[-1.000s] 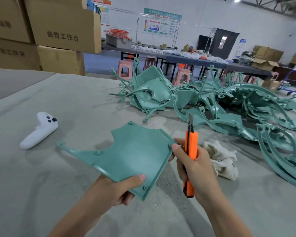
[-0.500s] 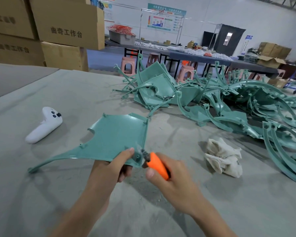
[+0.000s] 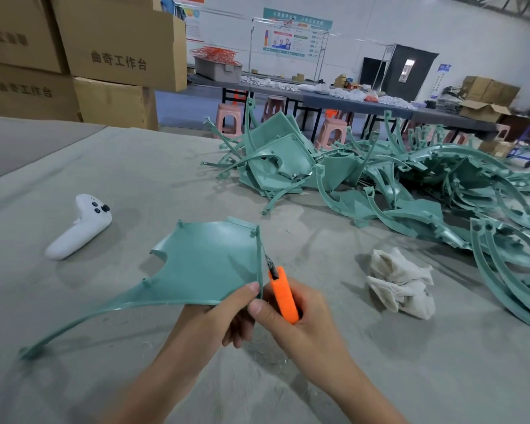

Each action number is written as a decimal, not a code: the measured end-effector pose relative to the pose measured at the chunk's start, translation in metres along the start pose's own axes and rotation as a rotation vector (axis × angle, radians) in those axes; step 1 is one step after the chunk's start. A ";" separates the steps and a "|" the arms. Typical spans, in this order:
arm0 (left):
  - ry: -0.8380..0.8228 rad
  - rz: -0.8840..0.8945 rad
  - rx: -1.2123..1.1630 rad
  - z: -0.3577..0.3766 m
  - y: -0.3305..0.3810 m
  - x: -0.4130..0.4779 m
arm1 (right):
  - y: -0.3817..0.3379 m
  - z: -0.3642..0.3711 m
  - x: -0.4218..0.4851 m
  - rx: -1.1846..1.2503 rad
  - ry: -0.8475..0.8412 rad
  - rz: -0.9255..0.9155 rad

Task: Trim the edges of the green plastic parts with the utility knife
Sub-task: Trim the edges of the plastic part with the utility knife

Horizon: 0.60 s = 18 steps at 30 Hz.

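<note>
Utility knife (image 3: pixel 283 296) slid up green part (image 3: pixel 205 264) edge; part fan-shaped, pegged, long-tailed.

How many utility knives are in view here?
1. The orange utility knife is in the right hand, blade at the edge of the green part held by the left hand. The pile of green parts might hide others.

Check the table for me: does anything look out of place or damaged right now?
A white controller lies on the table left of the green part the left hand holds; it has no role in trimming. The crumpled cloth and tangled pile of green parts look like ordinary clutter. Nothing looks spilled or broken.
</note>
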State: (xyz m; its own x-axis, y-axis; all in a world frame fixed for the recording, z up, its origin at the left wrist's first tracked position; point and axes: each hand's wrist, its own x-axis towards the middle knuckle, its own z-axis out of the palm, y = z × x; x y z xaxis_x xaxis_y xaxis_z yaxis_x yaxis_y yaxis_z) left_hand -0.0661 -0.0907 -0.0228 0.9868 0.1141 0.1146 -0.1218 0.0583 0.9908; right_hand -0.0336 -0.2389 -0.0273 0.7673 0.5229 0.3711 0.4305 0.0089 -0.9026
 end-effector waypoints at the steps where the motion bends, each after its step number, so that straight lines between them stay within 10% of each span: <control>1: -0.013 -0.013 0.001 0.001 0.001 0.000 | 0.001 0.000 0.000 0.014 -0.002 0.011; 18: 0.126 0.037 -0.109 -0.002 0.010 0.011 | 0.002 -0.006 -0.005 -0.420 0.108 -0.012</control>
State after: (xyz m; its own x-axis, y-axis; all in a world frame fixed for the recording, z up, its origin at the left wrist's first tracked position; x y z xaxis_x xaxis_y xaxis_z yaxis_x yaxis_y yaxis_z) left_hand -0.0570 -0.0869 -0.0118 0.9611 0.2414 0.1344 -0.1756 0.1583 0.9717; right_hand -0.0335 -0.2468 -0.0294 0.7968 0.4322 0.4223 0.5787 -0.3447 -0.7391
